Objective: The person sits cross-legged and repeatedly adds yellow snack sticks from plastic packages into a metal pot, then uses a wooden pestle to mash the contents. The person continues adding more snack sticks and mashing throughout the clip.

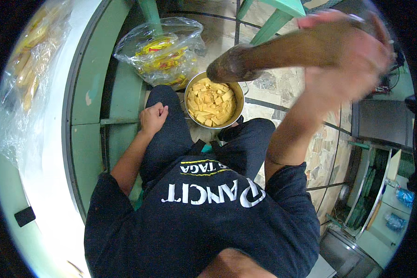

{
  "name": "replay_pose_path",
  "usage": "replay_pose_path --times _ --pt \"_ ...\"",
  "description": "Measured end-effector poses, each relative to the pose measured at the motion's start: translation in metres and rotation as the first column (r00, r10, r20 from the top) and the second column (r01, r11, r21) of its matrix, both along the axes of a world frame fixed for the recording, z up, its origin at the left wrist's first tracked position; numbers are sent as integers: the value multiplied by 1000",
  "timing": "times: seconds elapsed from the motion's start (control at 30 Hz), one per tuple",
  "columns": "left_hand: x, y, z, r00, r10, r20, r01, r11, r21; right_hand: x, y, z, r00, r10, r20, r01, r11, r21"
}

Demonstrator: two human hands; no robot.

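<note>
My left hand (153, 118) rests on my left thigh with its fingers curled in a loose fist; nothing shows in it. Raised at the upper right, my right hand (359, 59) is blurred and grips a thick brown tool, seemingly a wooden pestle (281, 52). The tool slants down to the left, and its dark rounded end overlaps the view of the upper rim of a metal pot (241, 104). The pot stands between my knees, filled with yellow chunks and mash (212, 102) of a food I cannot name exactly.
Beyond my left knee lies a clear plastic bag (191, 27) with yellow printed packets. A green stool (274, 26) stands on the tiled floor ahead. To the left is a green bench or table (87, 97) with a white top carrying plastic-wrapped goods (27, 76). Cabinets are at right.
</note>
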State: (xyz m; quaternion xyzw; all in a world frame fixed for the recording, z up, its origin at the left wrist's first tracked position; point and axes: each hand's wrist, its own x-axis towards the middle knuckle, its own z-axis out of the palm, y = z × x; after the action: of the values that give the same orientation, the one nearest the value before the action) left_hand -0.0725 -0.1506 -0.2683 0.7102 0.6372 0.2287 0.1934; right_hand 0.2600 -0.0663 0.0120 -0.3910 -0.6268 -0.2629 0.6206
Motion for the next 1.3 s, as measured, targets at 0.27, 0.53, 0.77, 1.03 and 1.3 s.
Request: replay_pose_path --times 0.27,0.53,0.77,1.03,1.3 --pt "-4 -2 4 1000 24 9 -25 1000 20 -42 -28 -202 841 -75 -535 -410 557 -722" --pt "-4 -5 5 1000 12 2 -12 1000 9 -31 0 -104 856 116 -503 -395 776 -492" --pt "1 2 6 1000 28 -8 -28 999 -37 -22 -69 63 577 692 -434 -691 697 193" --pt "-6 -7 7 1000 12 4 -12 1000 -8 -55 -1 -234 833 -208 -513 -386 445 -808" --pt "-1 0 2 1000 22 -1 -22 1000 0 -5 -5 1 972 168 -165 -189 974 -126"
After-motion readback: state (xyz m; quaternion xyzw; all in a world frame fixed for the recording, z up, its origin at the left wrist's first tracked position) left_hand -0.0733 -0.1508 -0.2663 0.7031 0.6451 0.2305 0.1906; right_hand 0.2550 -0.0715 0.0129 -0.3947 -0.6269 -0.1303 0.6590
